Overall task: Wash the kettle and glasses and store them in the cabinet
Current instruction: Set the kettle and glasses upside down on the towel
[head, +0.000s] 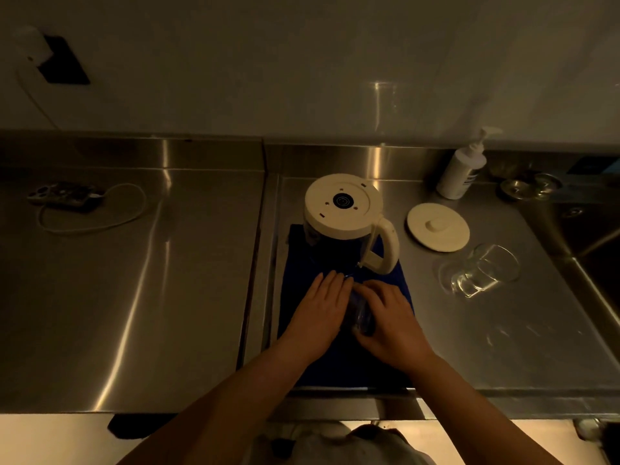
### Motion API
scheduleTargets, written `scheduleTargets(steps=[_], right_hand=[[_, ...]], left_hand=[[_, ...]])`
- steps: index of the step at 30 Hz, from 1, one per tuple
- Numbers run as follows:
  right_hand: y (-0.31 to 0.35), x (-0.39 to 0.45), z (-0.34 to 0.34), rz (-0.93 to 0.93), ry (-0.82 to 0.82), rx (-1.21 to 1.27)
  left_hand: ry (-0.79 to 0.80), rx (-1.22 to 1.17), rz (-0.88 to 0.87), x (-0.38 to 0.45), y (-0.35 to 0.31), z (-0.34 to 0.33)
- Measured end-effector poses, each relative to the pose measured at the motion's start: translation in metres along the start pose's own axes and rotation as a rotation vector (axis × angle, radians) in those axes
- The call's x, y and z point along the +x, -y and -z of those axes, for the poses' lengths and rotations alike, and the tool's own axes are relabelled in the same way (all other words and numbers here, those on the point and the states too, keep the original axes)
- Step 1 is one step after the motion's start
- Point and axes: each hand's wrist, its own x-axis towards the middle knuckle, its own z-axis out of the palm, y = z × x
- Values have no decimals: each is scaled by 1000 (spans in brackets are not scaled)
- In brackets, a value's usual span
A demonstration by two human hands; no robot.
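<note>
A cream kettle (344, 209) with a glass body stands upside down on a dark blue cloth (298, 297), its base facing up and its handle to the right. Its round cream lid (437, 227) lies on the steel counter to the right. Two clear glasses (483, 270) lie on their sides beyond the lid, nearer the sink. My left hand (323, 310) and my right hand (389, 317) are cupped around a clear glass (362, 315) lying on the cloth just in front of the kettle. Most of that glass is hidden by my fingers.
A white pump bottle (461, 172) stands at the back wall. Small metal bowls (523, 187) sit beside it, and the sink (597, 243) opens at the far right. A power strip with a white cable (67, 196) lies on the left counter.
</note>
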Motion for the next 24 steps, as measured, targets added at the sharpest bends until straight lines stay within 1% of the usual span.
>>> scheduleTargets(steps=[3, 6, 9, 13, 18, 21, 24], right_hand=[[-3, 0, 12, 17, 28, -43], [-1, 5, 17, 20, 60, -71], [6, 6, 13, 18, 63, -7], [14, 9, 0, 44, 88, 52], [20, 11, -15, 56, 190, 49], [23, 8, -24, 54, 194, -23], [26, 7, -30, 52, 179, -24]], left_hand=[[21, -46, 29, 2, -10, -5], [42, -145, 37, 2, -12, -8], [63, -292, 61, 0, -12, -11], [54, -376, 114, -6, -5, -14], [27, -338, 126, -12, 2, -13], [-9, -301, 121, -16, 6, -15], [-1, -248, 111, -18, 8, -16]])
